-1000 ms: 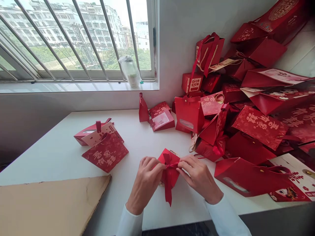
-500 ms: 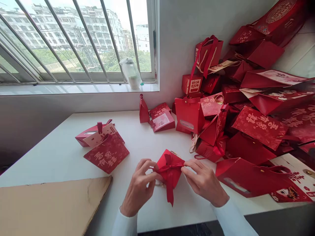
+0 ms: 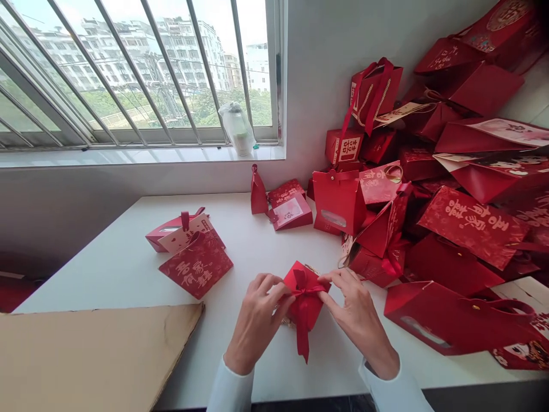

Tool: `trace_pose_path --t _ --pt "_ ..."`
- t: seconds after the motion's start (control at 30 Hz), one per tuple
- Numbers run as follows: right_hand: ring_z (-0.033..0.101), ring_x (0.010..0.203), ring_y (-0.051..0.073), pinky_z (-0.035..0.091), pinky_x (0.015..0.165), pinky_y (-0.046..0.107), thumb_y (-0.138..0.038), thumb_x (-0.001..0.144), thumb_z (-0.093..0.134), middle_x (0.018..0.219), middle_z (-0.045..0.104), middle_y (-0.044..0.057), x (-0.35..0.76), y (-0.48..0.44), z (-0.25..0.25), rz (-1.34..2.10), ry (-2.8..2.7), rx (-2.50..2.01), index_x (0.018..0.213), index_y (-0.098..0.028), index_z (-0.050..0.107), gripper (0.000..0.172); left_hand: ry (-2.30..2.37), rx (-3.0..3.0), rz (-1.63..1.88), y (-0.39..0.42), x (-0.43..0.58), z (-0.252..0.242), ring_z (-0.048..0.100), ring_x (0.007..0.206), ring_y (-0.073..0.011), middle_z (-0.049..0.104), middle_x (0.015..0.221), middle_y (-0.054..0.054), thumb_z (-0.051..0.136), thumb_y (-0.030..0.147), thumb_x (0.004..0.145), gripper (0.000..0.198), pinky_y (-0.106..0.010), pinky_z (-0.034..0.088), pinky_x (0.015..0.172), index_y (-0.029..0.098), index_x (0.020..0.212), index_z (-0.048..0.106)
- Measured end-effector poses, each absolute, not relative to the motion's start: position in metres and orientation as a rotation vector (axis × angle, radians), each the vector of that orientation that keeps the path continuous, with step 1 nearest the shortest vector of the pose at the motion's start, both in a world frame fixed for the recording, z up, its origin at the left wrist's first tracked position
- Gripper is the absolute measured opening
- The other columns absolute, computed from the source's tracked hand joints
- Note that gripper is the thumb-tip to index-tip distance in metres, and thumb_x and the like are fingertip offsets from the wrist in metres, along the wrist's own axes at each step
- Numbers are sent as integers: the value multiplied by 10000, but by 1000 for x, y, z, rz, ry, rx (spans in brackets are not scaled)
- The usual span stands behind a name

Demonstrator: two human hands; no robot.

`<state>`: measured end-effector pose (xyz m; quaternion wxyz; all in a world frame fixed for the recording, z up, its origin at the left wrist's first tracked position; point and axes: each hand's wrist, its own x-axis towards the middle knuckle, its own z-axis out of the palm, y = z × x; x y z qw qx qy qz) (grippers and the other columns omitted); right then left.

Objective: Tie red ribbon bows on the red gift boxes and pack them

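Observation:
A small red gift box [image 3: 315,313] stands on the white table in front of me, with gold cord at its sides. Across its top lies a red ribbon [image 3: 302,337] tied in a bow, one tail hanging down the near side. My left hand [image 3: 262,312] pinches the bow's left side between thumb and fingers. On the other side, my right hand [image 3: 355,309] has its thumb and fingertips closed on the right part of the ribbon. The fingers partly cover the box's upper edges.
A brown cardboard sheet [image 3: 94,355] lies at the front left. Two or more red bags [image 3: 196,266] stand behind it. On the right, a big heap of red gift bags [image 3: 472,223] reaches the wall. A bagged cup [image 3: 238,131] sits on the windowsill.
The view has shifted slightly, so the scene appears further right. Both hands have changed their grip on the ribbon, with fingers now closer to the bow's knot.

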<state>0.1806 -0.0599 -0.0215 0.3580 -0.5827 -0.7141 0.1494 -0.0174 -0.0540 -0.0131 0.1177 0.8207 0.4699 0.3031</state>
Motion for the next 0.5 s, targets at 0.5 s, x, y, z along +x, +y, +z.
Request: trace_pose_path --t 0.5 --pt "558 802 209 429 745 349 -74 906 406 849 626 54 169 -67 -36 -74 -1921 -1356 1004 -184 593 238 1661 2110 654 -22 8 12 530 830 -196 592 836 -39 421 457 913 318 -332 443 729 194 782 540"
